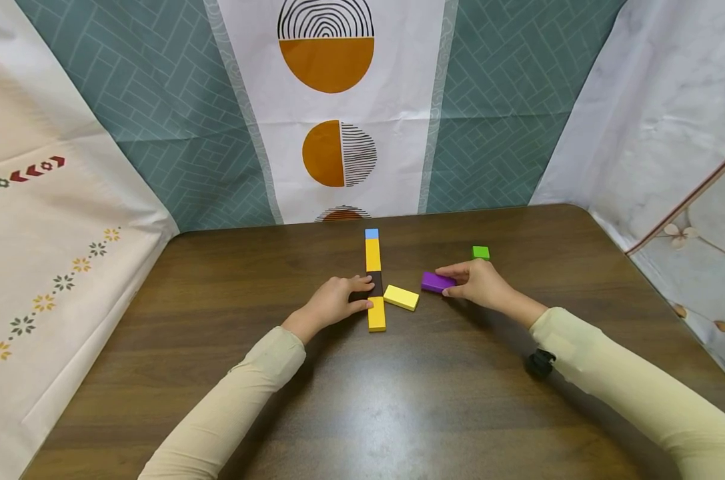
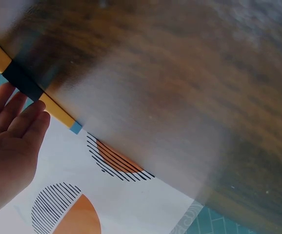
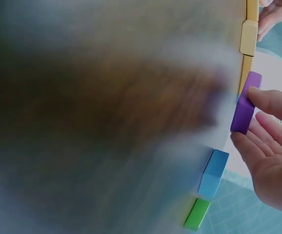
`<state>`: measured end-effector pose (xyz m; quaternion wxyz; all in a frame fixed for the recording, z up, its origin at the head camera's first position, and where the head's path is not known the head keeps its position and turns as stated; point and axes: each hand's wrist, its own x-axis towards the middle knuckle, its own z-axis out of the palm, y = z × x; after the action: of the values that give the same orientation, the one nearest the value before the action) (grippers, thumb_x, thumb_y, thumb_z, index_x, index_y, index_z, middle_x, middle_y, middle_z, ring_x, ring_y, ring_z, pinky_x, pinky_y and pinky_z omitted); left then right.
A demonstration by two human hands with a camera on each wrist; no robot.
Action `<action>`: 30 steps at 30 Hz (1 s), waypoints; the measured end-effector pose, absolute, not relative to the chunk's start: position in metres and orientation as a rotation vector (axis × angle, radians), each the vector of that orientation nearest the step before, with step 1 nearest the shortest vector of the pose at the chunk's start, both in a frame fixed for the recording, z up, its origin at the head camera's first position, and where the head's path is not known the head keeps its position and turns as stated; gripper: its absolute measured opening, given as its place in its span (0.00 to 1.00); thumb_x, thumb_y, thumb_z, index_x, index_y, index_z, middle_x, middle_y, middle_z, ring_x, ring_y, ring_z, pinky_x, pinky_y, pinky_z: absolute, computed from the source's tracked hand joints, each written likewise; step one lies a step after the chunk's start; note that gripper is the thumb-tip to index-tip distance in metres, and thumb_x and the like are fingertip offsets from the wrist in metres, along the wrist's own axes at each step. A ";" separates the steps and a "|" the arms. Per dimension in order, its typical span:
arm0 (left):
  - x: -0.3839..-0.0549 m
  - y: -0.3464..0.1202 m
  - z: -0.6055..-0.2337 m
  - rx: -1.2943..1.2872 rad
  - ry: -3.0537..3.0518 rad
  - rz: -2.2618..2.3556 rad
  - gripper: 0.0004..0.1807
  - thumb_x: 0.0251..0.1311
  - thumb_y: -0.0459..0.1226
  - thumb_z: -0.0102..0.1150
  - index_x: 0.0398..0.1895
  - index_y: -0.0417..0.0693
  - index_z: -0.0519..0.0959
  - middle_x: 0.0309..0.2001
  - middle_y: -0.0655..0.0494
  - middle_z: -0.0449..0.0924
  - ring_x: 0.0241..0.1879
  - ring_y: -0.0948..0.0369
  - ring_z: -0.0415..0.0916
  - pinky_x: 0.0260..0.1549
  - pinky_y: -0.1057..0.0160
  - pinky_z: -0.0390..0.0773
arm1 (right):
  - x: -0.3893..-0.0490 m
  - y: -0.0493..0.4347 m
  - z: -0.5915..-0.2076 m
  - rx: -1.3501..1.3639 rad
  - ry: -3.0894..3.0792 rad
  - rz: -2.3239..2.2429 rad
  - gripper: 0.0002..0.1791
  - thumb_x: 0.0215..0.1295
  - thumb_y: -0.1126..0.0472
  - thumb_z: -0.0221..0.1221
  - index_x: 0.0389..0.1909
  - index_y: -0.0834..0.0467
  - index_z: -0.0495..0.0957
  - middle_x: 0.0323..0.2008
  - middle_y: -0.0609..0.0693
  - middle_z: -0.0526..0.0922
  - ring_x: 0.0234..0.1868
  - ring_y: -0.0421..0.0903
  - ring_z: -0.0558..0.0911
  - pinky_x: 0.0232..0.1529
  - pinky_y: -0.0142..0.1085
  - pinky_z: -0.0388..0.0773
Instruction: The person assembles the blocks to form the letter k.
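Note:
My right hand [image 1: 479, 283] pinches a purple block [image 1: 435, 283] between thumb and fingers; in the right wrist view the purple block [image 3: 247, 102] is tilted. Left of it lies a loose pale yellow block [image 1: 401, 298], angled beside a straight row. That row has a small blue end block [image 1: 371, 233], a yellow block [image 1: 372, 255], a black block [image 1: 377, 285] and a nearer yellow block [image 1: 377, 317]. My left hand [image 1: 333, 301] touches the row, fingertips at the black block and thumb at the nearer yellow one; in the left wrist view its fingers [image 2: 28, 117] look relaxed.
A green block [image 1: 481, 253] sits behind the right hand. In the right wrist view a light blue block [image 3: 213, 173] is close to it, hidden in the head view. The brown wooden table [image 1: 248, 267] meets a patterned cloth [image 1: 494, 133] at the back.

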<state>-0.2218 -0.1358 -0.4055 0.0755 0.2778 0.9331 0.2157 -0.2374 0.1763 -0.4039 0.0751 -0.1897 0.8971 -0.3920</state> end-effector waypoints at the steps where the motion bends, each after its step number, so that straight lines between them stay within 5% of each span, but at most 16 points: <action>1: -0.222 -0.136 -0.406 0.831 2.797 0.647 0.28 0.61 0.44 0.63 0.63 0.44 0.73 0.65 0.53 0.70 0.66 0.53 0.65 0.64 0.51 0.64 | -0.239 0.175 -0.403 -0.567 2.686 -1.186 0.24 0.54 0.68 0.69 0.55 0.65 0.79 0.50 0.62 0.81 0.53 0.56 0.81 0.48 0.44 0.80; 30: -0.224 -0.137 -0.407 0.858 2.807 0.649 0.26 0.61 0.44 0.63 0.62 0.44 0.75 0.64 0.53 0.71 0.65 0.52 0.66 0.63 0.53 0.66 | -0.285 0.139 -0.398 -0.628 2.626 -1.179 0.23 0.58 0.69 0.66 0.57 0.64 0.78 0.55 0.61 0.79 0.57 0.55 0.78 0.54 0.44 0.76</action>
<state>-0.2242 -0.1373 -0.4074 0.0677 0.2848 0.9316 0.2155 -0.2852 0.1388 -0.3975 0.0974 -0.2123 0.8870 -0.3983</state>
